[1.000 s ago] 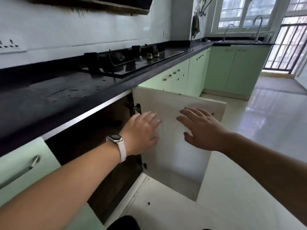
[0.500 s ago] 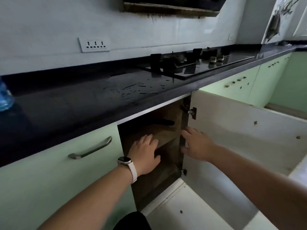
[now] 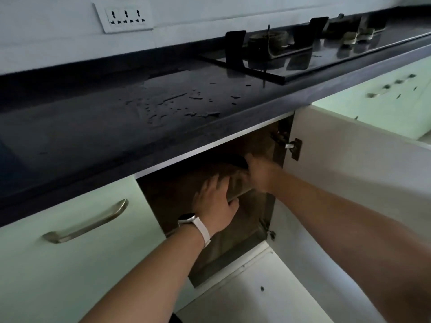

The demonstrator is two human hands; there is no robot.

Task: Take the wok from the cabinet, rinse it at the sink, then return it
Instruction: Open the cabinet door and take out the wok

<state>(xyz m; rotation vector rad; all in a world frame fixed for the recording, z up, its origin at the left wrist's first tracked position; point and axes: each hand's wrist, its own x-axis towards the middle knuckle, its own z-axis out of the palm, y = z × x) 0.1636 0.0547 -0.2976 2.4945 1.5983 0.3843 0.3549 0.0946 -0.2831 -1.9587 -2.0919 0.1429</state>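
The cabinet (image 3: 247,229) under the black counter stands open, dark inside. On its wooden shelf (image 3: 238,183) only a dark elongated part of the wok (image 3: 229,160) shows, probably its handle; the rest is hidden in shadow. My right hand (image 3: 260,174), blurred, is inside the opening at the right end of that dark part; whether it grips it is unclear. My left hand (image 3: 215,202), with a white watch on the wrist, rests at the shelf's front edge, fingers spread on top and thumb below, holding nothing.
The open cabinet door (image 3: 349,173) swings out to the right beside my right arm. The black counter (image 3: 140,117) above has water drops, and a gas hob (image 3: 291,52) sits at the right. A green drawer with a metal handle (image 3: 86,223) is at the left.
My view has dropped closer to the cabinet. Both hands moved from the opening's front deeper inside: the right up to the dark wok part, the left onto the shelf edge.
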